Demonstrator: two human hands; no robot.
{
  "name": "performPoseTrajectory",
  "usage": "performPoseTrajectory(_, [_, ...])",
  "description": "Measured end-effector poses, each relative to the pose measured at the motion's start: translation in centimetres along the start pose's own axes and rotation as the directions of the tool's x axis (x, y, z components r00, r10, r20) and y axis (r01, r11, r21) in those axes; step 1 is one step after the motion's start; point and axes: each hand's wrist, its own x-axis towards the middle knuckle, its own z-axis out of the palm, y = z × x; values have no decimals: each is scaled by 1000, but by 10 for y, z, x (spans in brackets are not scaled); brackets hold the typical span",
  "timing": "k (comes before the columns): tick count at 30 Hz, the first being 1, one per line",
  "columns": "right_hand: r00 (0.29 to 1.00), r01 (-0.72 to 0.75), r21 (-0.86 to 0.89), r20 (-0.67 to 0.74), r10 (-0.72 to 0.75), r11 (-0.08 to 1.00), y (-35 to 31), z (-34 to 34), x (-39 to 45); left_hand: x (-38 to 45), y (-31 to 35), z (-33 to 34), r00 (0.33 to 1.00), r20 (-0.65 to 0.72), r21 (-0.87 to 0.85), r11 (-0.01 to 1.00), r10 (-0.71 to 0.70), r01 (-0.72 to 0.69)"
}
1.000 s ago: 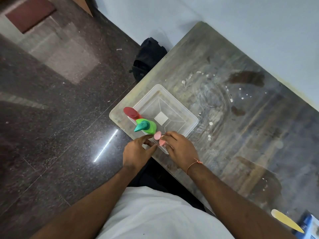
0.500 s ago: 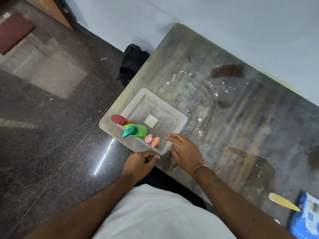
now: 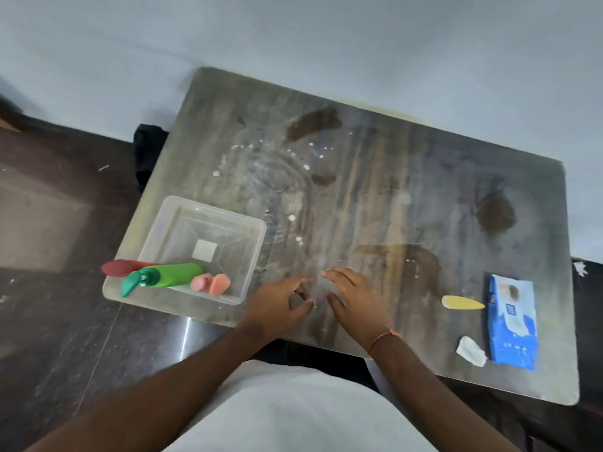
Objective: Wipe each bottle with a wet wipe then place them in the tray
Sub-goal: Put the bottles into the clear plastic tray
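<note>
Both hands are hovering over the bench (image 3: 375, 207) beside the tray (image 3: 208, 207), left hand (image 3: 277, 308) loosely curled, right hand (image 3: 355, 298) with relaxed fingers, both holding nothing. Red bottle (image 3: 117, 267), green bottle (image 3: 169, 277) and pink bottles (image 3: 210, 283) are lying in the tray; a yellow bottle (image 3: 461, 302) is lying by the wipes pack (image 3: 512, 321).

- The desk (image 3: 375, 207) is streaked grey-brown, with dark brown blotches and white specks.
- The tray (image 3: 182, 208) at the desk's left edge is clear, cloudy plastic with a white square at its bottom.
- Bottles in the tray: one red (image 3: 119, 267), one green with a teal cap (image 3: 169, 277), two small pink ones (image 3: 210, 283).
- Near the right edge: a yellow bottle (image 3: 461, 302), a blue-and-white wipe pack (image 3: 512, 321), and a white wipe (image 3: 471, 351).
- The floor (image 3: 58, 321) is dark speckled stone.
</note>
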Motion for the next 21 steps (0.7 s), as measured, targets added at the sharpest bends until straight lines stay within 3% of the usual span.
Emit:
performPoseTrajectory(9, [980, 3, -59, -198, -15, 998, 117, -79, -66, 54, 105, 95, 992, 56, 19, 993, 115, -116])
performPoseTrajectory(14, [953, -77, -78, -298, 50, 994, 186, -123, -106, 80, 170, 156, 973, 140, 14, 983, 181, -185])
performPoseTrajectory(21, [941, -251, -41, -244, 234, 967, 258, -134, -154, 110, 216, 225, 960, 198, 96, 971, 196, -218])
